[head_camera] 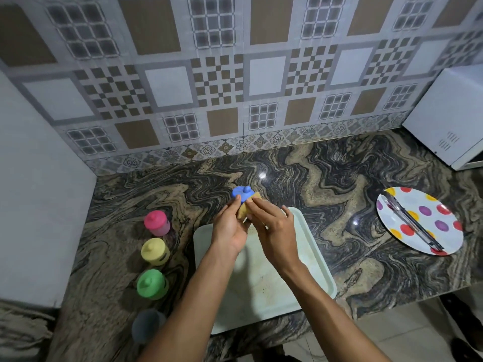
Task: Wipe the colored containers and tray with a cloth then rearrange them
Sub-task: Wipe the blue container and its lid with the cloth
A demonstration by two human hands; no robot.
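left hand grips blue pot; right hand holds cloth against it, over tray. pink pot, yellow pot, green pot left; plate right.

Left flank is crowded: a pink plastic lidded container, a yellow one, a green one and an open grey-blue cup stand in a column near the plain white side wall. Only a narrow lane separates them from the pale mint rectangular tray. Over the tray's far edge, the left hand grips a blue knobbed lid and the right hand holds a tan cloth against it. Beyond and rightward there's wide bare swirled marble counter, up to the polka-dot round plate bearing metal tongs and the white boxy appliance.
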